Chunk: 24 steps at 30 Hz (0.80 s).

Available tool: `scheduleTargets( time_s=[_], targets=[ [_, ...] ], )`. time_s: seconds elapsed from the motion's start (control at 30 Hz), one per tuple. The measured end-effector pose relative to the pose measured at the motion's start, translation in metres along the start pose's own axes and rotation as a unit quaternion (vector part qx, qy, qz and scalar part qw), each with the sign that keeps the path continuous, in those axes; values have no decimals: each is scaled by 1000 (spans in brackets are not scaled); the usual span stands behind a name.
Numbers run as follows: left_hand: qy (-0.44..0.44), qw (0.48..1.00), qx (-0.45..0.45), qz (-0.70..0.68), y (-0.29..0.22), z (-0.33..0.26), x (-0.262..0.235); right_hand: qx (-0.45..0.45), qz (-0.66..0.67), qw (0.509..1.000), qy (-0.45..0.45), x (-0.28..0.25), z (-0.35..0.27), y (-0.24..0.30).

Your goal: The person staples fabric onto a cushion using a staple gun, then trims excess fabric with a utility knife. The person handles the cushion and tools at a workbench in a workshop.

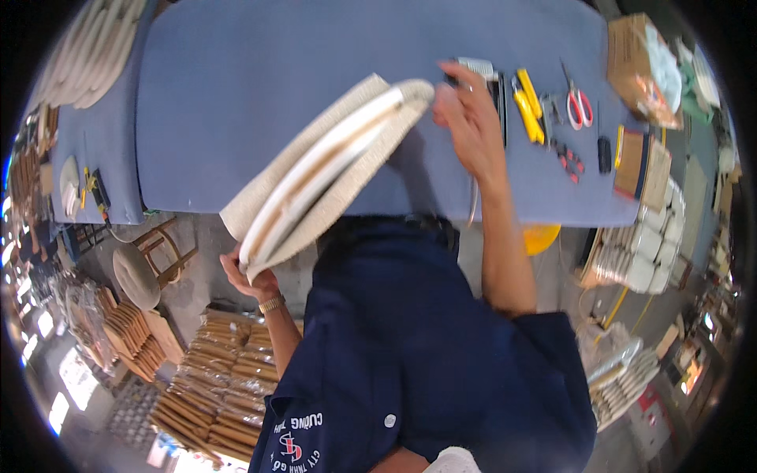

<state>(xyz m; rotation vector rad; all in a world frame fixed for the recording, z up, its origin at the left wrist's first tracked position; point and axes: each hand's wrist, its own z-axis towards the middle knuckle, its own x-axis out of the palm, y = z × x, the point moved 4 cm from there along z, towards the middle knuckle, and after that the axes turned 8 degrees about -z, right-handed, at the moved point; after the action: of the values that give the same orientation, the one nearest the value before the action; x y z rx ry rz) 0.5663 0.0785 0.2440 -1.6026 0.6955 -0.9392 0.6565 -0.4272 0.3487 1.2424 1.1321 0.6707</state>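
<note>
My left hand [251, 274] grips the lower end of an upholstered seat pad [319, 169]. The pad is held up on edge and tilted, its far end pointing to the right. Beige woven fabric [292, 158] hangs loose along both sides, and between them show a white layer and a brown strip. My right hand [469, 130] is just right of the pad's far end, apart from it, fingers spread and nothing seen in them. Behind its fingers lies a partly hidden silver-and-black tool [477, 68] on the blue-covered table [236, 71].
To the right lie a yellow-handled tool [528, 110], red-handled scissors [579, 106], pliers [568, 160] and a black-handled tool [604, 154]. A cardboard box [631, 67] stands at the far right corner. Left are stacked pads [95, 47], a stool [142, 272] and wrapped wooden parts [217, 378].
</note>
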Motion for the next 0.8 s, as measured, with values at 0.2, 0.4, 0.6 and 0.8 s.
scheduleTargets(
  time_s=[0.2,0.4,0.6,0.8],
  targets=[
    [115,937,155,291,-5,17,-36,-2,-171,984,41,30,15,13],
    [363,826,-95,421,-64,59,34,142,-267,951,60,24,9,21],
    [348,788,209,463,-112,92,165,62,-107,990,-74,40,0,-15],
    [542,725,269,328,-97,36,350,194,151,969,-31,69,-16,-34]
  ],
)
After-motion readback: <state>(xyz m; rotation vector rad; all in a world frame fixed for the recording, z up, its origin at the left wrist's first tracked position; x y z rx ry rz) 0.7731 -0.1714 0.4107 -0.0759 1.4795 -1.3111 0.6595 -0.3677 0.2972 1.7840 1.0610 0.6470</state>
